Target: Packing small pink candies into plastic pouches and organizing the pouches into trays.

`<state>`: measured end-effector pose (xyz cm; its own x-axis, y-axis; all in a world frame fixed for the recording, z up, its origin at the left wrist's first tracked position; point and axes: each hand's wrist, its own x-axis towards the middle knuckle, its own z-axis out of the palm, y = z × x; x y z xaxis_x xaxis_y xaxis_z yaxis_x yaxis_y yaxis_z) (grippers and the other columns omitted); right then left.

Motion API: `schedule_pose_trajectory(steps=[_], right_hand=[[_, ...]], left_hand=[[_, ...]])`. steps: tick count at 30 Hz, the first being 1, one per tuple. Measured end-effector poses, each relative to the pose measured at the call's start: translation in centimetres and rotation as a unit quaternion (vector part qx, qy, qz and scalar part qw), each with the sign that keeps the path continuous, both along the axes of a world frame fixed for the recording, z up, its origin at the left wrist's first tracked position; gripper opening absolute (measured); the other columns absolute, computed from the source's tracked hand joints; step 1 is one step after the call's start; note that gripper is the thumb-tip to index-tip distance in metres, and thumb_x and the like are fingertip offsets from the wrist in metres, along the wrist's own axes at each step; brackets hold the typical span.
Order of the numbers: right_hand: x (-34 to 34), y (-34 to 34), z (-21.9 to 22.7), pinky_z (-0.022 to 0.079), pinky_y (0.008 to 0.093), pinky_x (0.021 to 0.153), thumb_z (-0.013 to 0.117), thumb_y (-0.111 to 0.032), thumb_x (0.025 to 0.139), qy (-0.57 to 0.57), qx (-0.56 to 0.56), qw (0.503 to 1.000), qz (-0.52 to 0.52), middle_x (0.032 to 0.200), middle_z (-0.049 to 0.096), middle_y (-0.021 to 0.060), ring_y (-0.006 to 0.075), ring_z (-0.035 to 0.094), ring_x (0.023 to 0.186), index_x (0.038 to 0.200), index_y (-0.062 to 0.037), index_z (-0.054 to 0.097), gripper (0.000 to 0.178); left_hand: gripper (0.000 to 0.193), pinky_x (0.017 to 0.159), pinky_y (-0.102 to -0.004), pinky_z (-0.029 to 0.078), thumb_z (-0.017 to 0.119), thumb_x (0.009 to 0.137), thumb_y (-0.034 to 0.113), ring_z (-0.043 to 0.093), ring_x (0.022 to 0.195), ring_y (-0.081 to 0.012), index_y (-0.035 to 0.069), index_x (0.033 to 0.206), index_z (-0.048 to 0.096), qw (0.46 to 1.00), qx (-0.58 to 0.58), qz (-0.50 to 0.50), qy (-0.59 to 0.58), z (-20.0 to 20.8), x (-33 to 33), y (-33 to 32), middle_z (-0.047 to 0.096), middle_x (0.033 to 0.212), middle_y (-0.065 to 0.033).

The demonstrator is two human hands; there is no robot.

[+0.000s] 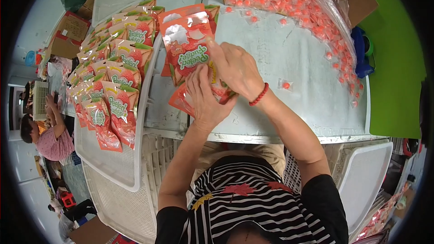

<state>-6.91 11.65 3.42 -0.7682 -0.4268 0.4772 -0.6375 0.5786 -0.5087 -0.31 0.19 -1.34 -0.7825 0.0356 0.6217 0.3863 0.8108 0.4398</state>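
My left hand (205,97) is curled round a red candy pouch (179,99), which shows below and beside its fingers. Close against it is my right hand (239,70), a red bead bracelet at the wrist. Its fingers are closed, bent down by the pouches; what they grip is hidden. Just beyond both hands, a red candy pouch (187,40) with a silvery window and green lettering lies flat, overlapping other pouches. A single wrapped red candy (285,85) rests on the table to the right of my right wrist.
Left of my hands, a white tray (129,176) holds rows of plump candy pouches (120,81). A large heap of wrapped red candies (289,7) spills from a plastic-lined carton (361,2) at the far right. White crates stand below the table (325,117). Another person (54,142) sits at the left.
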Motion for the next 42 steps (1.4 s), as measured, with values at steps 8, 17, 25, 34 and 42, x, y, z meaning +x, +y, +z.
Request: schedule_pose_trajectory(steps=[8, 17, 25, 34, 42], right_hand=[[-1.3, -0.5, 3.2, 0.047, 0.0402, 0.057, 0.044, -0.026, 0.096, -0.127, -0.073, 0.989, -0.004, 0.075, 0.053, 0.0158, 0.0282, 0.054, 0.064, 0.118, 0.0, 0.05, 0.034], [-3.0, 0.0, 5.2, 0.04, 0.0261, 0.061, 0.035, -0.047, 0.098, -0.333, -0.324, 0.885, 0.027, 0.072, 0.056, 0.0042, 0.0118, 0.051, 0.067, 0.087, -0.0017, 0.054, 0.05], [-0.8, 5.6, 5.0, 0.047, 0.0315, 0.072, 0.048, -0.03, 0.096, -0.118, -0.315, 0.935, -0.115, 0.08, 0.06, 0.0064, 0.018, 0.059, 0.078, 0.103, -0.0013, 0.058, 0.031], [6.6, 12.7, -10.4, 0.041, 0.0428, 0.091, 0.06, -0.018, 0.087, 0.041, 0.216, 0.937, -0.273, 0.118, 0.054, 0.0149, 0.034, 0.049, 0.108, 0.118, -0.0051, 0.056, 0.034], [3.2, 12.2, -5.5, 0.048, 0.0268, 0.065, 0.058, -0.005, 0.089, -0.06, -0.076, 0.973, -0.21, 0.098, 0.062, 0.0106, 0.0178, 0.057, 0.071, 0.102, -0.0002, 0.061, 0.014]], left_hand=[[0.104, 0.099, -0.051, 0.03, 0.085, 0.057, 0.026, 0.039, 0.117, -0.0395, -0.004, 0.136, 0.025, 0.997, 0.065, -0.021, -0.018, -0.2, 0.3, 0.5, 0.039, 0.128, -0.0235], [0.105, 0.1, -0.0513, 0.029, 0.085, 0.056, 0.024, 0.037, 0.117, -0.0418, -0.003, 0.137, 0.023, 0.996, 0.073, -0.041, -0.018, 0.3, 0.6, 1.2, 0.037, 0.127, -0.0247], [0.114, 0.101, -0.0428, 0.034, 0.089, 0.052, 0.016, 0.038, 0.121, -0.031, -0.003, 0.138, 0.017, 0.976, 0.213, -0.051, 0.002, 0.8, 1.7, -0.2, 0.03, 0.134, -0.019], [0.124, 0.103, -0.0434, 0.03, 0.09, 0.053, 0.016, 0.034, 0.124, -0.03, -0.002, 0.142, 0.006, 0.955, 0.276, -0.06, 0.092, 0.0, 1.2, 0.2, 0.025, 0.137, -0.0197], [0.121, 0.101, -0.0417, 0.033, 0.09, 0.052, 0.019, 0.035, 0.123, -0.0318, -0.003, 0.141, 0.01, 0.964, 0.253, -0.041, 0.076, -0.8, 0.2, 1.2, 0.026, 0.136, -0.0199]])
